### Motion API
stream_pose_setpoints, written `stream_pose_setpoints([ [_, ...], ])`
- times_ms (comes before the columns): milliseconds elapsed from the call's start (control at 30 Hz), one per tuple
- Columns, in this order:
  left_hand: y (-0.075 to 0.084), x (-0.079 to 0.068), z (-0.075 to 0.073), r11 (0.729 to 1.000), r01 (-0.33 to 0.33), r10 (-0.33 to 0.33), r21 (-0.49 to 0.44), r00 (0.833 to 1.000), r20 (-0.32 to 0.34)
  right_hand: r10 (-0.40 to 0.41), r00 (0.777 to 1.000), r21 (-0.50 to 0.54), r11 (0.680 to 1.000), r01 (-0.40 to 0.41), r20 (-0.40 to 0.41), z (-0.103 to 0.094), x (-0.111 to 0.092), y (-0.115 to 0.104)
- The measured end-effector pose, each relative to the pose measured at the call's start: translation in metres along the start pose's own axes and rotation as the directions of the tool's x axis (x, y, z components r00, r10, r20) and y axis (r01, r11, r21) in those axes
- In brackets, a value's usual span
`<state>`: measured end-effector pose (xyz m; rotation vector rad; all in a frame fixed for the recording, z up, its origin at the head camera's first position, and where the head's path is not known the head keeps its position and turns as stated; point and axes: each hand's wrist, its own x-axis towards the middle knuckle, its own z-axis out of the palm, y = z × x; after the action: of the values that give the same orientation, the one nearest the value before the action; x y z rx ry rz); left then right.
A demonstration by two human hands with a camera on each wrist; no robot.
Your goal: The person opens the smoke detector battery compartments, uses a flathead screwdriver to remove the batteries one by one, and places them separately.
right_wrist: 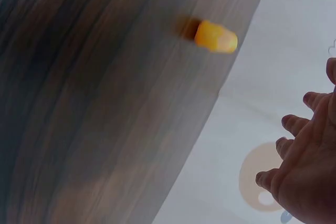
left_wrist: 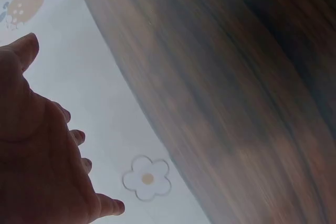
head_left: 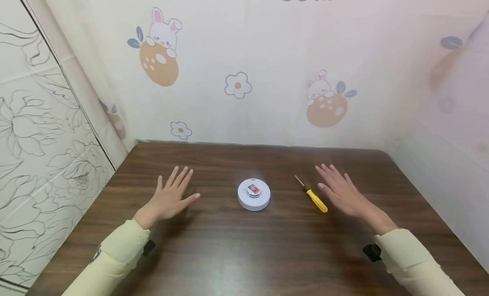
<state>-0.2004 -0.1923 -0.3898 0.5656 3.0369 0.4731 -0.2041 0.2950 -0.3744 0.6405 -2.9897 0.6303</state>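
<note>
A round white smoke detector (head_left: 254,201) with a small red label on top lies mid-table in the head view. To its right is a screwdriver (head_left: 317,201) with a yellow handle, its metal tip pointing away toward the back left. My left hand (head_left: 165,201), fingers spread and straight, is over the table left of the smoke detector and holds nothing. Just right of the screwdriver, my right hand (head_left: 344,195) is also empty with its fingers extended. The right wrist view shows the end of the yellow screwdriver handle (right_wrist: 216,37) apart from that hand.
The brown wood-grain table (head_left: 229,253) backs onto a pale curtain (head_left: 267,41) printed with rabbits and flowers. On the left stands a white panel (head_left: 42,130) with line-drawn flowers. Black wrist straps (head_left: 372,252) show below both cuffs.
</note>
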Motion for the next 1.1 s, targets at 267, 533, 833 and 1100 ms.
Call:
stream_pose_setpoints([
  [267,0.019,0.019,0.01,0.998,-0.055,0.055,0.004,0.998,0.018,-0.034,0.999,0.05,0.998,0.032,0.024,0.011,0.01,-0.011],
  [533,0.033,0.025,0.017,0.998,-0.069,0.069,-0.002,0.997,0.037,-0.056,0.998,0.053,0.997,0.054,0.034,0.019,0.021,-0.022],
  [833,0.039,0.03,0.026,0.997,-0.071,0.071,-0.009,0.996,0.051,-0.061,0.997,0.059,0.996,0.059,0.043,0.028,0.031,-0.031],
  [1100,0.042,0.035,0.034,0.996,-0.075,0.078,-0.045,0.993,0.091,-0.08,0.995,0.067,0.995,0.076,0.056,0.039,0.037,-0.039],
])
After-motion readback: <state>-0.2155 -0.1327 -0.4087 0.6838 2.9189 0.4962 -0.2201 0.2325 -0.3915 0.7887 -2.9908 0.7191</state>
